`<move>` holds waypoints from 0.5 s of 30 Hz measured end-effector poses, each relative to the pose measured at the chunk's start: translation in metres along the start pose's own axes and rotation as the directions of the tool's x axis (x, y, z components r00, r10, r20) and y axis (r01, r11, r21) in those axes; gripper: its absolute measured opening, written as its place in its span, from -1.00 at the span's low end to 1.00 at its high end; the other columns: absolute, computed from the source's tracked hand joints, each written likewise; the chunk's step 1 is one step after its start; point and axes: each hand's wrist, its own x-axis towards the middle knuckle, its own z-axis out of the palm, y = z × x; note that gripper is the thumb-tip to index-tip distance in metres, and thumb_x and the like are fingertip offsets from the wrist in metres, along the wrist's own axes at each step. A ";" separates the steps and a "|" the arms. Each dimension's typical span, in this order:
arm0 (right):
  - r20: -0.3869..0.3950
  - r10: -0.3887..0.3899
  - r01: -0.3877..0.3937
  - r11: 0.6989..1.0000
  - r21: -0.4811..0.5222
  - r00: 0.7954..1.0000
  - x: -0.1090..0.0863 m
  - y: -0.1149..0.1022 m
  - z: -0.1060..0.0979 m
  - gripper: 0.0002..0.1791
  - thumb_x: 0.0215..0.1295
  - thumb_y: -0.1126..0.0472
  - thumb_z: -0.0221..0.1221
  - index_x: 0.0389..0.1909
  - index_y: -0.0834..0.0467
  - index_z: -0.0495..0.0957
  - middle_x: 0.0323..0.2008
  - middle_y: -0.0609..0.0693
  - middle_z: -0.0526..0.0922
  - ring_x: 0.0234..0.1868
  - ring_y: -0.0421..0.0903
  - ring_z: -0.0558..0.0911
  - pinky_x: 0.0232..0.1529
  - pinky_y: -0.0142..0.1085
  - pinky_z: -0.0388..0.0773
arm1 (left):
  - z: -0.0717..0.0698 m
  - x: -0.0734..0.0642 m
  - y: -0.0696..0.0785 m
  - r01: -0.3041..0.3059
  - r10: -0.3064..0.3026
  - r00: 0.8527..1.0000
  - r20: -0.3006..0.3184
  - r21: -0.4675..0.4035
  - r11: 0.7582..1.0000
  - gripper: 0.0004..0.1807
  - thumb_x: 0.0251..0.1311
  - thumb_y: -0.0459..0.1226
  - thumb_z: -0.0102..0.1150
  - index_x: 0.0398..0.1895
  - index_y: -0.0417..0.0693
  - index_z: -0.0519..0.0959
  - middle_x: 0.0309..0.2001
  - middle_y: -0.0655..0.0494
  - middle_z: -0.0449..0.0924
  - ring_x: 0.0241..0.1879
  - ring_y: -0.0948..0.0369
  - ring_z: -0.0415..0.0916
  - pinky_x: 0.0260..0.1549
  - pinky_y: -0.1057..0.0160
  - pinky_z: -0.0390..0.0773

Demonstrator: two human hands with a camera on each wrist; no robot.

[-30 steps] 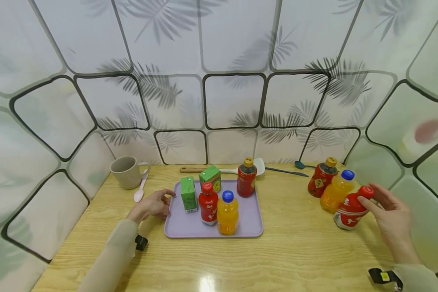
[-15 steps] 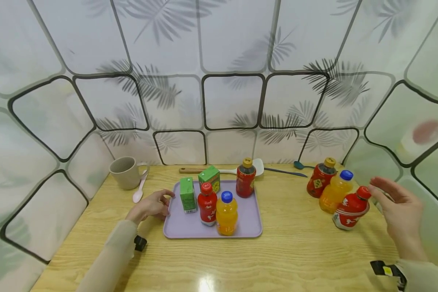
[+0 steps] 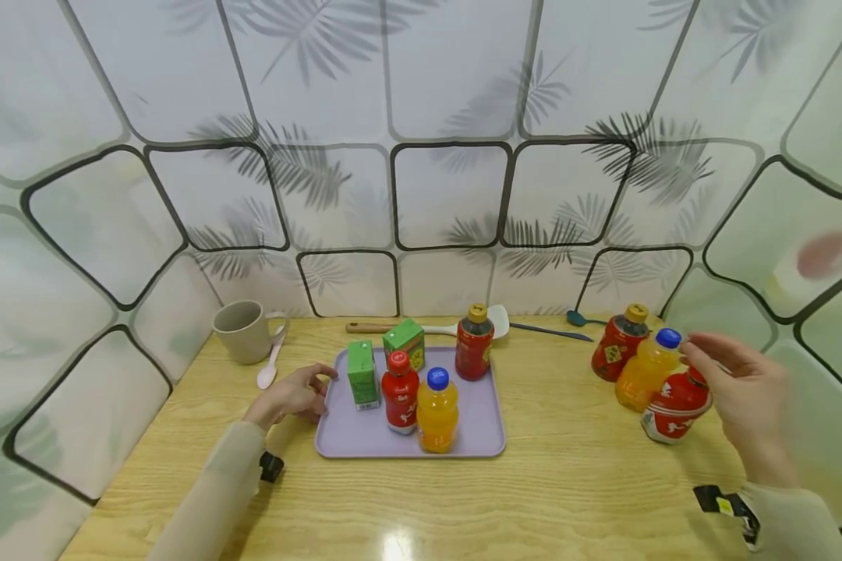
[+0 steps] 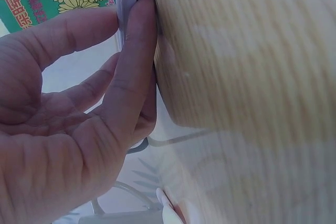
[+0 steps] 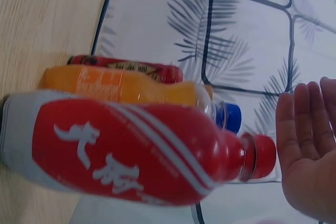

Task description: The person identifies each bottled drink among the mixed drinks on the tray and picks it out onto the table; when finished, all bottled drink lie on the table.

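My left hand is at the left rim of a lilac tray; in the left wrist view its thumb and a finger pinch that rim. On the tray stand two green drink cartons, a red bottle, an orange juice bottle and a dark tea bottle with a gold cap. My right hand is beside the cap of another red bottle at the right. Its fingers are extended, just past the red cap, holding nothing.
Behind that red bottle stand a second orange juice bottle and tea bottle. A white spatula and a dark teal spoon lie along the back. A grey mug and pale spoon are left. A patterned curtain surrounds the table.
My right hand has let go of the right red bottle's cap, moved off to the right, then come back left beside the cap. My left hand stays on the tray rim.
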 end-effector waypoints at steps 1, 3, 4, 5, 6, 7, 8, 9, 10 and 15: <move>0.012 -0.003 0.003 1.000 -0.005 1.000 0.000 0.000 0.003 -0.72 0.15 0.49 0.27 -0.09 0.47 0.60 -0.36 -0.12 0.77 -0.39 -0.27 0.71 -0.36 -0.57 0.63 | 0.000 0.000 0.000 -0.002 0.002 1.000 0.001 0.002 1.000 -0.30 -0.09 -0.61 0.10 0.26 -0.29 0.31 -0.19 -0.15 0.34 -0.37 0.13 0.48 -0.37 0.18 0.72; 0.035 -0.010 0.010 1.000 -0.014 0.999 0.000 0.000 0.009 -0.71 0.18 0.46 0.27 -0.08 0.51 0.57 -0.37 -0.12 0.77 -0.39 -0.27 0.71 -0.35 -0.57 0.64 | -0.001 0.000 0.001 -0.002 0.002 1.000 0.001 0.006 1.000 -0.30 -0.09 -0.61 0.10 0.26 -0.29 0.31 -0.19 -0.15 0.34 -0.38 0.13 0.48 -0.37 0.18 0.72; 0.050 -0.013 0.014 1.000 -0.007 0.999 0.000 0.000 0.012 -0.69 0.19 0.44 0.26 -0.07 0.53 0.56 -0.36 -0.12 0.77 -0.38 -0.26 0.71 -0.33 -0.57 0.64 | -0.001 0.000 0.001 -0.002 0.002 1.000 0.001 0.006 1.000 -0.30 -0.10 -0.61 0.10 0.26 -0.28 0.31 -0.19 -0.15 0.34 -0.38 0.13 0.48 -0.37 0.18 0.72; 0.061 -0.019 0.019 1.000 0.002 0.998 0.000 0.001 0.015 -0.69 0.21 0.43 0.25 -0.06 0.54 0.55 -0.35 -0.12 0.76 -0.38 -0.26 0.71 -0.31 -0.56 0.64 | -0.001 0.000 0.001 -0.003 0.003 1.000 0.000 0.006 1.000 -0.30 -0.10 -0.61 0.10 0.26 -0.28 0.31 -0.20 -0.15 0.34 -0.38 0.13 0.48 -0.38 0.18 0.72; 0.075 -0.024 0.023 1.000 0.016 0.997 0.000 0.002 0.018 -0.68 0.22 0.43 0.24 -0.06 0.55 0.54 -0.34 -0.11 0.76 -0.36 -0.26 0.71 -0.29 -0.55 0.65 | -0.001 0.001 0.002 -0.004 0.004 1.000 -0.001 0.005 1.000 -0.30 -0.10 -0.61 0.11 0.26 -0.28 0.31 -0.20 -0.15 0.34 -0.39 0.13 0.48 -0.38 0.17 0.72; 0.081 -0.032 0.030 0.999 0.030 0.996 0.001 0.004 0.022 -0.69 0.23 0.43 0.23 -0.06 0.56 0.53 -0.34 -0.10 0.76 -0.35 -0.25 0.71 -0.28 -0.54 0.65 | -0.001 0.001 0.002 -0.005 0.005 1.000 -0.003 0.005 1.000 -0.30 -0.10 -0.61 0.11 0.26 -0.28 0.31 -0.20 -0.15 0.34 -0.39 0.13 0.49 -0.38 0.17 0.73; 0.090 -0.038 0.035 0.999 0.037 0.995 0.001 0.005 0.025 -0.69 0.24 0.43 0.22 -0.06 0.57 0.53 -0.34 -0.09 0.76 -0.35 -0.24 0.71 -0.28 -0.53 0.65 | -0.001 0.001 0.002 -0.006 0.006 1.000 -0.003 0.004 1.000 -0.29 -0.10 -0.61 0.10 0.26 -0.28 0.31 -0.20 -0.15 0.35 -0.39 0.13 0.49 -0.38 0.17 0.73; 0.097 -0.044 0.041 0.998 0.037 0.994 0.000 0.007 0.028 -0.70 0.24 0.43 0.22 -0.07 0.57 0.54 -0.35 -0.09 0.76 -0.35 -0.24 0.71 -0.28 -0.53 0.66 | -0.001 0.001 0.001 -0.006 0.006 1.000 -0.003 0.003 1.000 -0.29 -0.10 -0.61 0.11 0.26 -0.28 0.31 -0.20 -0.14 0.35 -0.40 0.14 0.49 -0.38 0.18 0.72; 0.106 -0.046 0.041 0.998 0.051 0.993 0.000 0.009 0.031 -0.72 0.24 0.44 0.21 -0.08 0.56 0.54 -0.35 -0.08 0.75 -0.35 -0.23 0.70 -0.29 -0.52 0.66 | -0.001 0.001 0.001 -0.006 0.006 1.000 -0.002 0.001 1.000 -0.29 -0.10 -0.61 0.11 0.26 -0.28 0.31 -0.21 -0.13 0.35 -0.40 0.14 0.49 -0.38 0.18 0.72; 0.199 -0.030 0.011 0.995 0.097 0.980 -0.007 0.018 0.048 -0.76 0.28 0.45 0.17 -0.10 0.53 0.55 -0.35 -0.08 0.75 -0.37 -0.21 0.71 -0.31 -0.47 0.68 | -0.002 0.001 -0.002 -0.009 0.009 1.000 0.009 -0.010 1.000 -0.29 -0.11 -0.62 0.12 0.25 -0.29 0.31 -0.23 -0.12 0.35 -0.42 0.14 0.48 -0.40 0.18 0.72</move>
